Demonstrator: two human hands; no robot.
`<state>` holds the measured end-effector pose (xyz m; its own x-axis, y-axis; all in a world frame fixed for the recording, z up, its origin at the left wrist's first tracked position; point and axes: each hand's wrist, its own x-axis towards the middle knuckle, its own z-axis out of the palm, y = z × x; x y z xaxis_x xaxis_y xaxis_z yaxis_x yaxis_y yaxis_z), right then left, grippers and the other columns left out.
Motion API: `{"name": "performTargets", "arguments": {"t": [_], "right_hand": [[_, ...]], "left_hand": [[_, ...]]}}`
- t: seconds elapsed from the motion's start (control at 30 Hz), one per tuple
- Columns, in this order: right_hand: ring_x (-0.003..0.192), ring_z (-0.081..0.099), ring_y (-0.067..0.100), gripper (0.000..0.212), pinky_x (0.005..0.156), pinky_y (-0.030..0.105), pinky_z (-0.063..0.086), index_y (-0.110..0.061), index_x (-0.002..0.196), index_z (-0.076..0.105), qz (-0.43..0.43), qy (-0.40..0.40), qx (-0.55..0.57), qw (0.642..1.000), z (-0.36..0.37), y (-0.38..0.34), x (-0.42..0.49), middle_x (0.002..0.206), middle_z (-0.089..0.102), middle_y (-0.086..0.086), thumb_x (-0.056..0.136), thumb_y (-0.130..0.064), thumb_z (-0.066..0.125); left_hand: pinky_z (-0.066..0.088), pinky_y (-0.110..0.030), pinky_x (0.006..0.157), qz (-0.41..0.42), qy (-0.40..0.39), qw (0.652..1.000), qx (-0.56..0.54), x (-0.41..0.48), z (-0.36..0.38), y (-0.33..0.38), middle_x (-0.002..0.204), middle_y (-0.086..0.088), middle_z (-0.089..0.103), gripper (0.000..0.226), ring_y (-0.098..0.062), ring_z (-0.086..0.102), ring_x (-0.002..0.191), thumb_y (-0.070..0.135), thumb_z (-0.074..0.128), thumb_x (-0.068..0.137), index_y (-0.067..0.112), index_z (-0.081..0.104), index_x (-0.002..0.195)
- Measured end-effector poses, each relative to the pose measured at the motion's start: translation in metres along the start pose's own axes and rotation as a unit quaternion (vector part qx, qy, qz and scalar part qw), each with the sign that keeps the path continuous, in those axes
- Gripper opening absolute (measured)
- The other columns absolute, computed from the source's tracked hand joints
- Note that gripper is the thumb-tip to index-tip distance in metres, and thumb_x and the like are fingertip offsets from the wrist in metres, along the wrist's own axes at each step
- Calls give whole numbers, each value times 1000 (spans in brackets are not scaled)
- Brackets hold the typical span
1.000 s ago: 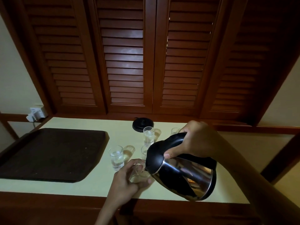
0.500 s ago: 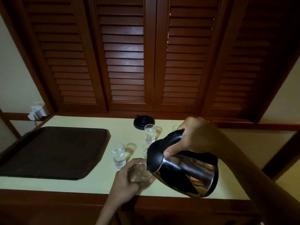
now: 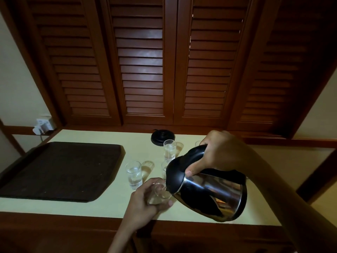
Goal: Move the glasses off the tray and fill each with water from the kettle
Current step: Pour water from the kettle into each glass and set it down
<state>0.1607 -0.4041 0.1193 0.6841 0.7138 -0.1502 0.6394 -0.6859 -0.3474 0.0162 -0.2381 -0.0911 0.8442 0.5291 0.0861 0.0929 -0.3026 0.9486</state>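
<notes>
My right hand (image 3: pixel 220 152) grips the black handle of a steel kettle (image 3: pixel 209 190), which is tilted with its spout down to the left. The spout sits right over a small clear glass (image 3: pixel 160 193) that my left hand (image 3: pixel 144 199) holds on the counter near the front edge. A glass with water (image 3: pixel 134 175) stands to the left of it. Another glass with water (image 3: pixel 169 149) stands further back. Two more glasses (image 3: pixel 165 166) (image 3: pixel 197 143) are partly hidden behind the kettle and my right hand. The dark tray (image 3: pixel 60 170) lies bare on the left.
The kettle's round black base (image 3: pixel 162 137) sits at the back of the pale counter (image 3: pixel 109 207). Closed wooden louvre shutters (image 3: pixel 142 61) rise behind it. A white plug and socket (image 3: pixel 42 125) sit on the left wall. A wooden edge borders the counter's front.
The kettle and both hands keep the same pose over the held glass. The view has shifted slightly; nothing was picked up or let go.
</notes>
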Motion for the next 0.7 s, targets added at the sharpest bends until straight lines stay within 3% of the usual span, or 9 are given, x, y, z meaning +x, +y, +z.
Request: {"name": "performTargets", "arguments": {"t": [0.27, 0.5, 0.7], "right_hand": [[77, 70, 14, 65, 64, 28, 53, -16, 81, 77, 10, -6, 5, 1000, 1, -5, 0, 76, 76, -3, 47, -71, 89], [77, 71, 14, 64, 73, 32, 60, -17, 83, 78, 18, -11, 1, 1000, 1, -8, 0, 77, 77, -3, 47, -69, 89], [86, 69, 17, 76, 74, 31, 57, -20, 93, 75, 35, -4, 7, 999, 5, -8, 0, 86, 73, -6, 40, -73, 88]], "left_hand": [[49, -3, 77, 3, -3, 1000, -1, -1, -3, 1, 99, 28, 75, 64, 8, 69, 95, 15, 97, 65, 55, 65, 103], [51, -6, 79, -9, -13, 1000, -13, -2, -5, -2, 103, 18, 78, 58, 1, 73, 98, 14, 98, 64, 34, 71, 111], [52, -7, 81, -13, -17, 1000, -14, -3, -7, -4, 105, 17, 78, 61, 1, 73, 98, 16, 99, 63, 33, 70, 114]]}}
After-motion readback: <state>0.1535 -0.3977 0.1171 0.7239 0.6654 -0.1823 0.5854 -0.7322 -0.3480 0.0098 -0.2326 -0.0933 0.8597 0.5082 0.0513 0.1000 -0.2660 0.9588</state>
